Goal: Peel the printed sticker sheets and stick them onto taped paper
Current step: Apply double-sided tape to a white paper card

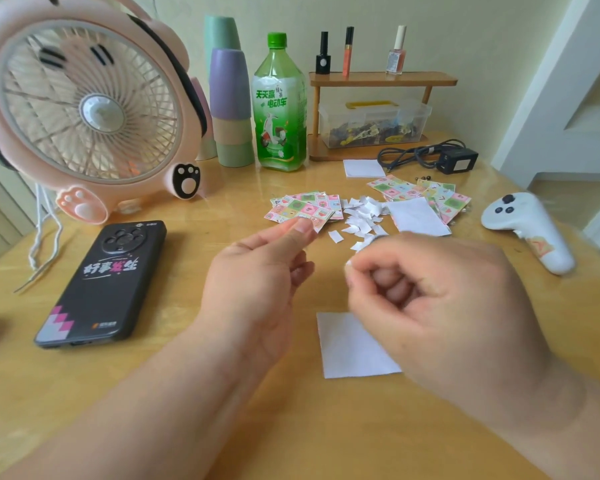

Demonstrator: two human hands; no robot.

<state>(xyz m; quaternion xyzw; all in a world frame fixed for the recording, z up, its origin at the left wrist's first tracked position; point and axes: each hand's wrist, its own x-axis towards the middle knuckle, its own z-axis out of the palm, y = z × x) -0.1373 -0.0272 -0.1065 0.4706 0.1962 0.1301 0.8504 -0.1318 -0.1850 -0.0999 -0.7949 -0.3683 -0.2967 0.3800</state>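
Head view — left hand (257, 271) pinches a sticker (317, 226); right hand (440, 292) — fingers (392, 289) blurred, grip unclear.

**A:** Pretty sure this is somebody's home, probably a bedroom or living room corner.

**B:** Yeah, agreed. Wooden table (153, 393) pushed against a plain wall, a pink fan (94, 112) with paw-print feet, stacked plastic cups (230, 98), a green tea bottle (280, 109).

**A:** Plus nail polish bottles (396, 53) on a little wooden shelf (381, 79), a phone (108, 282) in a cute case, a charger (458, 160) and a white controller (523, 223).

**B:** And sticker sheets (305, 207) with paper scraps (361, 216) spread about. Total hobby-at-home stuff.
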